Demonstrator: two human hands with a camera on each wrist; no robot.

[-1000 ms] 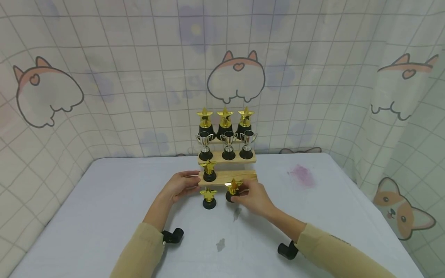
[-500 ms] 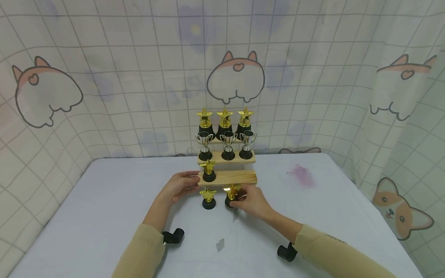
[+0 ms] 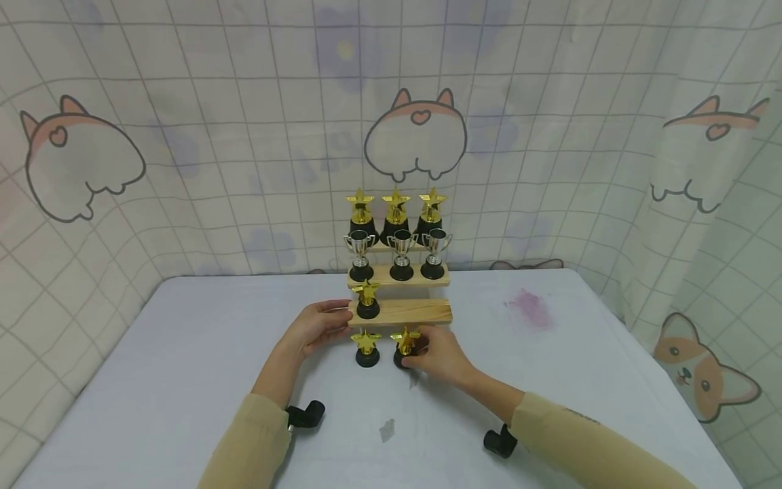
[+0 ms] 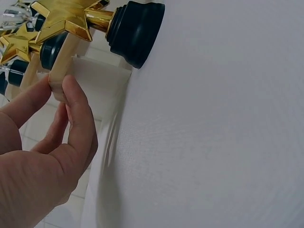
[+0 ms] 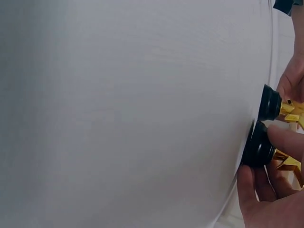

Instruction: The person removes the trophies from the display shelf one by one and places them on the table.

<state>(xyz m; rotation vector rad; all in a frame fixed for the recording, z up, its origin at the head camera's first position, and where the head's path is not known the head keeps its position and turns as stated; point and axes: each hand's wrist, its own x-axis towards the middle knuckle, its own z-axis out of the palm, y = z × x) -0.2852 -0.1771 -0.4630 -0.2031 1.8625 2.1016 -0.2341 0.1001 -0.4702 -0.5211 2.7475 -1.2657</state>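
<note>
Since the earliest frame, the gripped star trophy (image 3: 404,338) has moved down and slightly left, to the surface of the desk (image 3: 354,421) before the lowest board (image 3: 415,312). It lies at the fingertips of the right hand (image 3: 442,353), which pinches its black base (image 5: 259,146). A second trophy (image 3: 366,346) stands upright just to its left. The left hand (image 3: 316,327) is clamped on the board's left end, beside a third trophy (image 3: 368,301). Behind, three silver cups (image 3: 402,255) stand on the middle board (image 3: 383,276).
</note>
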